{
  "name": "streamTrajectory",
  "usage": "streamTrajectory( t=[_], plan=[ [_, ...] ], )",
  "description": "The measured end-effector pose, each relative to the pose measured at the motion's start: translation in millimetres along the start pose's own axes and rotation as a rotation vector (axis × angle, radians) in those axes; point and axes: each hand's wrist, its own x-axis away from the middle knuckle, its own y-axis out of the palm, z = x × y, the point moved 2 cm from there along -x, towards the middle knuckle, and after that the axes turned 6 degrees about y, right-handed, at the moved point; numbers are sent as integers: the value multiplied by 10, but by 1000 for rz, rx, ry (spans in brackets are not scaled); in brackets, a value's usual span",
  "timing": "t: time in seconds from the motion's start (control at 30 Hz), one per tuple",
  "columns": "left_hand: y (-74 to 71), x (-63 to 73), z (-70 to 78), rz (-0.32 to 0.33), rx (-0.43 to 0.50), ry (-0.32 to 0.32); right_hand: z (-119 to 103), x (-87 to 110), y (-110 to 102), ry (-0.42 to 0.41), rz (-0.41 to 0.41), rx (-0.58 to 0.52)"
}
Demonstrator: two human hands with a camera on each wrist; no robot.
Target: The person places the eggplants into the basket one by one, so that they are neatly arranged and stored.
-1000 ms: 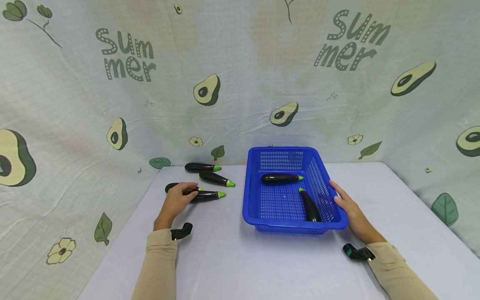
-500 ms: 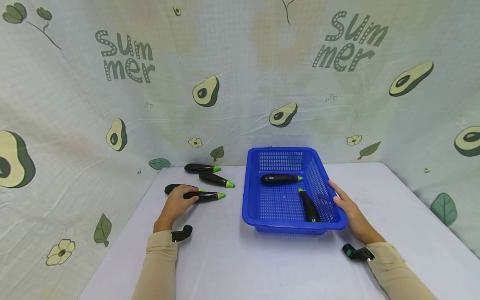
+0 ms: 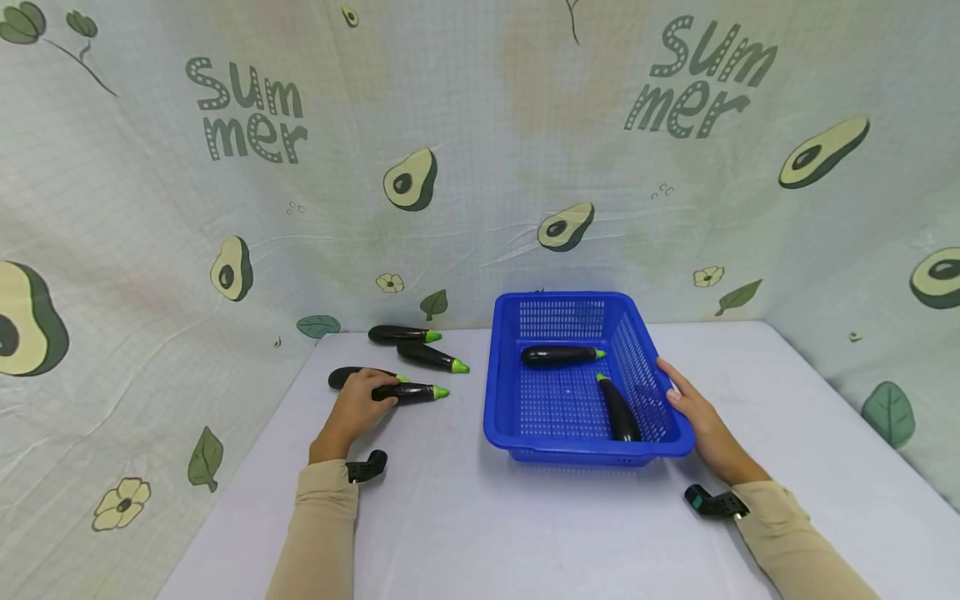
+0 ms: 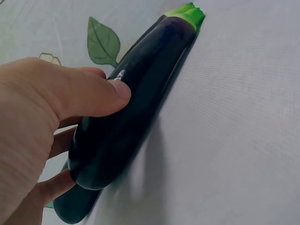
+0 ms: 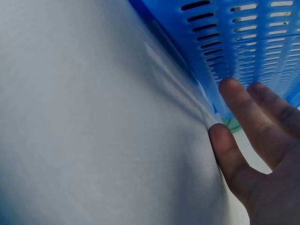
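My left hand [image 3: 360, 406] grips the blunt end of a dark eggplant [image 3: 408, 392] at the left of the table. In the left wrist view, the thumb lies across the near side of this eggplant [image 4: 136, 103] and the fingers go round behind. Another eggplant [image 3: 341, 377] lies right behind it, partly hidden by the hand. On the right, my right hand [image 3: 701, 421] rests against the side of a blue plastic basket [image 3: 577, 450]. Its fingers lie fairly straight against the slotted outer wall [image 5: 220, 42] in the right wrist view.
Inside the basket lie one eggplant [image 3: 561, 356] crosswise and a second eggplant [image 3: 619, 412] slanting by the right wall. Two more, a rear eggplant [image 3: 397, 334] and a slanted eggplant [image 3: 427, 357], lie at the back left. A printed cloth [image 3: 480, 125] hangs behind the table.
My left hand has drawn back slightly, its thumb and fingers closing round the front eggplant, which has barely shifted. The right hand and the basket have stayed in place.
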Motion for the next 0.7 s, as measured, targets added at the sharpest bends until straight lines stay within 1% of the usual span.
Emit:
streamTrajectory(
  t=[0.1, 0.17, 0.53, 0.7],
  plan=[
    [15, 3, 9, -10, -19, -6, -3, 5, 4, 0, 0, 0],
    [24, 3, 14, -8, -32, 2, -4, 5, 5, -2, -2, 0],
    [69, 7, 33, 58, -115, 50, 17, -9, 0, -2, -2, -1],
    [78, 12, 46, 66, -133, 60, 14, -5, -1, -4, -1, 8]
  ],
)
